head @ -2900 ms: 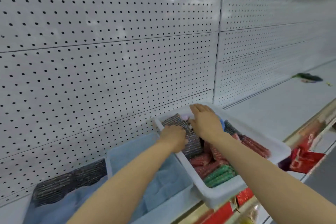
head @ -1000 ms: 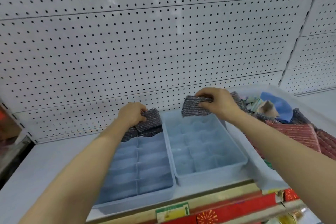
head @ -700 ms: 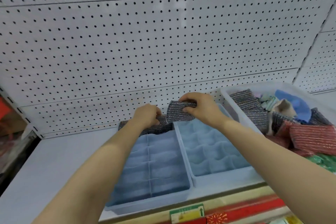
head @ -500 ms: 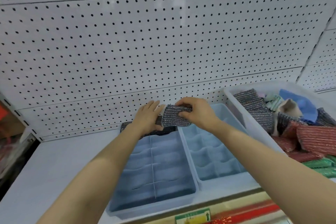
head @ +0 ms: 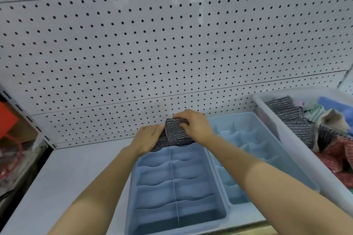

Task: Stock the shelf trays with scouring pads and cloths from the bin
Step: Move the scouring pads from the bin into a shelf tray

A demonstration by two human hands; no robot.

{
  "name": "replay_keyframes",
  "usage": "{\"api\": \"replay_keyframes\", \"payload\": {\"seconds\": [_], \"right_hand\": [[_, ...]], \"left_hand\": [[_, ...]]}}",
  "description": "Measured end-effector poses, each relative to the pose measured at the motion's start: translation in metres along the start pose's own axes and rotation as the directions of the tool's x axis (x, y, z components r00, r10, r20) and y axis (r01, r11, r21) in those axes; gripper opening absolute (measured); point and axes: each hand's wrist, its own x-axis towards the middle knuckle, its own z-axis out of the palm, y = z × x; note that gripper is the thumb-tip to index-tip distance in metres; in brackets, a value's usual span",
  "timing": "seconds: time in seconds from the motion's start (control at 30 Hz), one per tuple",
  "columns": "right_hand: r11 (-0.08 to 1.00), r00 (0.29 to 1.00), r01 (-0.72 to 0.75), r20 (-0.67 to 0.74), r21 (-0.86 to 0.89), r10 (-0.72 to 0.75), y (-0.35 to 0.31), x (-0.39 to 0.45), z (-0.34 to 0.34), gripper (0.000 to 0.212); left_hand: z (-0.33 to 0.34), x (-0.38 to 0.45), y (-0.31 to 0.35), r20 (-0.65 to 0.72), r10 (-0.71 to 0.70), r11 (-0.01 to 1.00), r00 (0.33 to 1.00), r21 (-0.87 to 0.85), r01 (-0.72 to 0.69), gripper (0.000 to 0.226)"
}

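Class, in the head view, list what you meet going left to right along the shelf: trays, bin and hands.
Left hand → right hand → right tray → bin. The left tray overlaps both hands, so it is left out.

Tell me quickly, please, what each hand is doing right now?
Left hand: rests on the pads in the left tray; grip cannot be told.
Right hand: grips a grey pad.
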Motion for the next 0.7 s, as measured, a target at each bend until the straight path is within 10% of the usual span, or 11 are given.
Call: {"api": "replay_keyframes", "payload": {"seconds": [0.23,0.4,0.7], "right_hand": [[0.958,0.992,0.128,0.043,-0.257,-0.121,0.017,-0.014,0.018,0.036],[0.893,0.964,0.235,0.210,-0.383,-0.164,0.028,-0.009,0.012,0.075],[0.844,0.935,0.298,0.314,-0.445,-0.165,0.020,-0.011,0.006,0.065]], "left_hand": [[0.013,0.007,-0.024,0.144,0.139,0.894,0.980,0.407,-0.187,0.093],[0.020,0.011,-0.030,0.090,0.179,0.836,0.980,0.512,-0.200,0.096],[0.013,0.039,0.018,0.189,-0.184,0.922,0.965,0.373,0.103,0.058]]}}
